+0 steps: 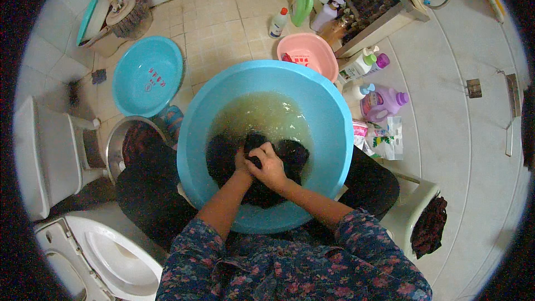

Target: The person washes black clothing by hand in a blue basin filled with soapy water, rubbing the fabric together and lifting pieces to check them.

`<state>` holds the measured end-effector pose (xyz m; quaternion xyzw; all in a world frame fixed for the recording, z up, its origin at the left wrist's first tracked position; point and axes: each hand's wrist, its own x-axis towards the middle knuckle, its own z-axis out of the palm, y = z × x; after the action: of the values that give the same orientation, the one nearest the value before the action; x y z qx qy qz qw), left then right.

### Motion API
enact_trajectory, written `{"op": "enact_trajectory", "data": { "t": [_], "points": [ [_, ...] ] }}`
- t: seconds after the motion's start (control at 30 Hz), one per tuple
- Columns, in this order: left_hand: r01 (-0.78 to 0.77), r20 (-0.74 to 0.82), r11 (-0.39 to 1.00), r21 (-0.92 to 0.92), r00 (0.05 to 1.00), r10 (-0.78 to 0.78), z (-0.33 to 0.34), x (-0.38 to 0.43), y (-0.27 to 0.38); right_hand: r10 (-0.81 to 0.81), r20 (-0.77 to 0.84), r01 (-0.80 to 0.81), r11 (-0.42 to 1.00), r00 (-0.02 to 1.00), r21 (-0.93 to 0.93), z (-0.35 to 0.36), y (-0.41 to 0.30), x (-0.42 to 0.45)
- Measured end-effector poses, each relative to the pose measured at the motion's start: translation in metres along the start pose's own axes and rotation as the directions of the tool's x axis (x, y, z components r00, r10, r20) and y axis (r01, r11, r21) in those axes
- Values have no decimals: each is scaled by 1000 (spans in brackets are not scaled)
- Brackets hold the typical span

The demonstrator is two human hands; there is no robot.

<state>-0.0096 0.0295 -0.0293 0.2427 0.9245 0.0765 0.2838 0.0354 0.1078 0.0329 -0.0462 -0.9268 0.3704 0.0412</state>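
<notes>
A large blue plastic basin [330, 133] stands between my knees. Murky yellowish water [259, 110] fills its bottom, and a dark cloth garment [225, 154] lies bunched in it. Near the middle of the basin my right hand [267, 165] grips a fold of this wet cloth, its fingers curled around it. My left hand [241, 163] is pressed close against the right one, holding the same cloth from the left. Its fingers are largely hidden by the fabric and my right hand.
A smaller blue basin [146, 88] and a pink basin [313, 44] sit beyond. At left are a metal bowl [115, 138] with dark cloth and a white squat toilet [104, 246]. Several bottles, including a purple detergent jug [382, 102], line the right wall. Dark cloth [430, 228] hangs on a plastic stool [411, 200].
</notes>
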Motion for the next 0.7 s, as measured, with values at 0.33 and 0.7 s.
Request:
{"op": "enact_trajectory", "data": {
  "t": [0.33, 0.7],
  "points": [
    [101, -52, 994, -45, 993, -104, 23, 10, -2, 55, -13, -56, 927, 998, -371, 38, 46, 67],
    [-18, -181, 998, -64, 984, 7, 6, 4, 3, 108, -217, -199, 867, 970, -457, 20, 85, 95]
  ]
}}
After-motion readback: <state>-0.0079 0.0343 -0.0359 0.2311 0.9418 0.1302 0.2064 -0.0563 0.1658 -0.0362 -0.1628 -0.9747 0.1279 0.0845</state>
